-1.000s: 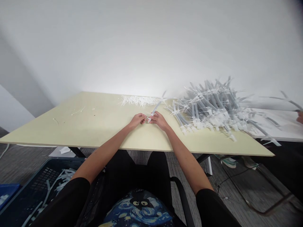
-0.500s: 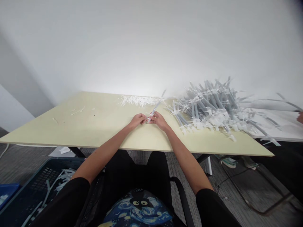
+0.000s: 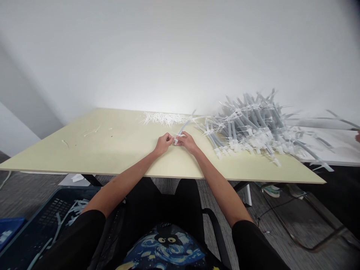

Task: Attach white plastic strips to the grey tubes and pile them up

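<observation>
Over the middle of the pale yellow table [image 3: 112, 153], my right hand [image 3: 186, 142] grips a grey tube [image 3: 184, 126] near its lower end, where a white fitting shows. The tube's upper end leans up and to the right. Just left of the fitting, my left hand [image 3: 164, 143] is closed in a pinch; what lies between its fingertips is too small to make out. Behind the hands lies a spread of thin white ties [image 3: 165, 119]. To the right is a large heap of grey tubes [image 3: 253, 120] with white fittings and ties.
Several loose ties [image 3: 92, 132] lie on the table's left part. A dark crate [image 3: 33, 225] with white pieces stands on the floor at the lower left, beside a blue bin [image 3: 11, 225]. Another person's hand [image 3: 357, 137] shows at the right edge, by a white table [image 3: 343, 150].
My left hand's fingers have closed up more and drawn slightly away from the fitting. The tube has tilted a little further right in my right hand.
</observation>
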A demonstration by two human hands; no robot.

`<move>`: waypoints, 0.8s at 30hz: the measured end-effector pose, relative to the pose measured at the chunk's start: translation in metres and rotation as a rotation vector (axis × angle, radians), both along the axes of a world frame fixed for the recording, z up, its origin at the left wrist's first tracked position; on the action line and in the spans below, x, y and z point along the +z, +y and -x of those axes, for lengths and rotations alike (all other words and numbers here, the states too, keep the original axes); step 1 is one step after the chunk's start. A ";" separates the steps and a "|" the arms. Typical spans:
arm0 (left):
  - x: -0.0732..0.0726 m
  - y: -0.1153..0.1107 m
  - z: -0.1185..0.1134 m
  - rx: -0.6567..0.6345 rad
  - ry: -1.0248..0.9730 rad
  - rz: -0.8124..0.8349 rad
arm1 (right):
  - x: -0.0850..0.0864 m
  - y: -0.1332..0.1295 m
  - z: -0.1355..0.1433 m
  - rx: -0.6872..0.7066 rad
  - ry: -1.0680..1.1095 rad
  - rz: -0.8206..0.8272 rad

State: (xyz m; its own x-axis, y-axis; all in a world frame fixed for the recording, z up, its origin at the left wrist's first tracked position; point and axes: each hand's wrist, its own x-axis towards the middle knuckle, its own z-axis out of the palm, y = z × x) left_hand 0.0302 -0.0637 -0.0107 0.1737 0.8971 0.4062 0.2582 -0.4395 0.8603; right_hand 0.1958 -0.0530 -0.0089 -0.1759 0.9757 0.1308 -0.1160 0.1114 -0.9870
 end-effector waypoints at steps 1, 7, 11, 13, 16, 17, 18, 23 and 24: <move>0.000 0.001 0.000 -0.001 -0.005 0.010 | 0.000 0.000 0.000 0.006 0.020 0.001; -0.004 0.010 -0.004 -0.063 -0.102 0.187 | 0.001 -0.003 -0.006 0.047 0.070 -0.025; -0.003 0.010 -0.003 -0.112 0.005 0.188 | 0.002 -0.003 -0.006 0.037 0.035 -0.069; -0.002 0.009 -0.002 -0.115 0.058 0.178 | 0.001 -0.003 -0.006 0.037 0.018 -0.082; -0.001 0.008 -0.002 -0.127 0.061 0.179 | -0.001 -0.001 -0.006 0.048 0.019 -0.094; -0.001 0.008 -0.002 -0.133 0.058 0.178 | -0.001 -0.001 -0.006 0.054 0.028 -0.097; -0.001 0.008 -0.002 -0.139 0.056 0.174 | -0.001 -0.001 -0.006 0.061 0.039 -0.101; 0.001 0.004 -0.001 -0.138 0.067 0.155 | 0.000 -0.001 -0.004 0.071 0.070 -0.104; 0.002 0.004 -0.001 -0.133 0.072 0.156 | 0.000 -0.001 -0.003 0.071 0.075 -0.110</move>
